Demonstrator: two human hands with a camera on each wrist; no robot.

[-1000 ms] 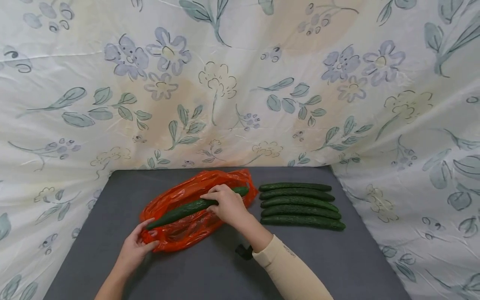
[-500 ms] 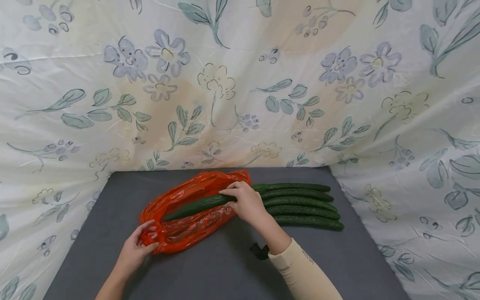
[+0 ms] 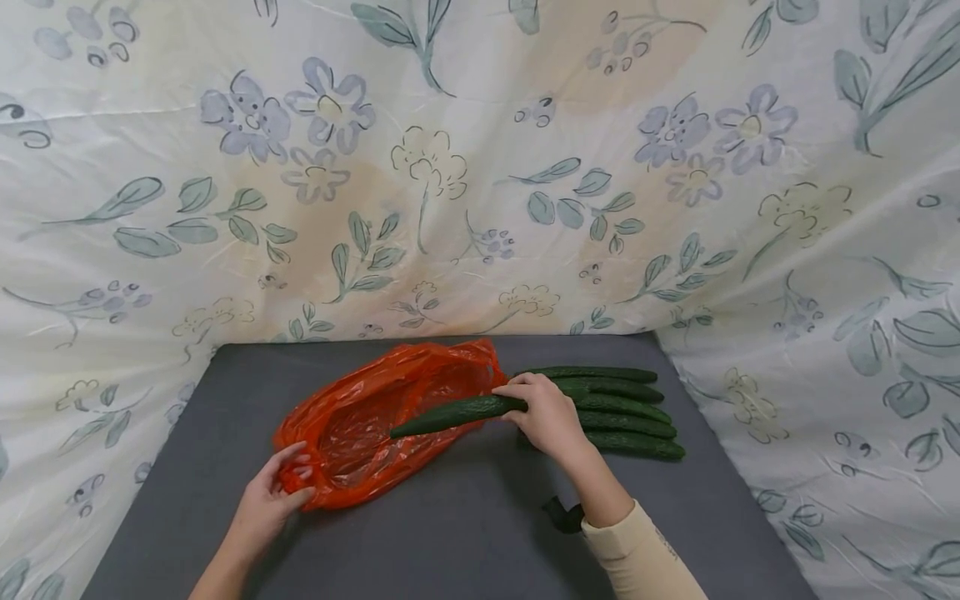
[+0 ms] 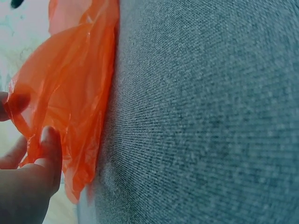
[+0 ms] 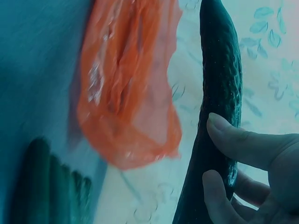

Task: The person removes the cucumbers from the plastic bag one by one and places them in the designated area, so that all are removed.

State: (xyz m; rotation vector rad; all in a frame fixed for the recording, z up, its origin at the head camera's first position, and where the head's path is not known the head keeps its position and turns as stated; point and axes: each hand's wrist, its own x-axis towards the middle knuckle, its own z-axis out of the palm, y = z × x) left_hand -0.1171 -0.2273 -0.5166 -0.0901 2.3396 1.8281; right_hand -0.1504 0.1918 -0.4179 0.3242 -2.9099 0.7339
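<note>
A long dark green cucumber (image 3: 457, 412) is gripped near its right end by my right hand (image 3: 551, 417). In the head view its free end points left and overlaps the near side of the opened red plastic bag (image 3: 367, 442). The right wrist view shows thumb and fingers around the bumpy cucumber (image 5: 222, 70), with the bag (image 5: 126, 93) off to its side. My left hand (image 3: 270, 500) holds the bag's crumpled left end. In the left wrist view, thumb and fingers pinch the thin bag (image 4: 70, 84).
Several more cucumbers (image 3: 622, 407) lie side by side at the right of the grey table (image 3: 420, 550), partly hidden behind my right hand. A flower-patterned cloth (image 3: 480, 208) hangs behind the table and along its sides. A black piece (image 3: 562, 515) hangs at my right wrist.
My right hand has drawn the cucumber rightward, from lying along the bag's opening to mostly past its near right side. The left hand stays at the bag's left end.
</note>
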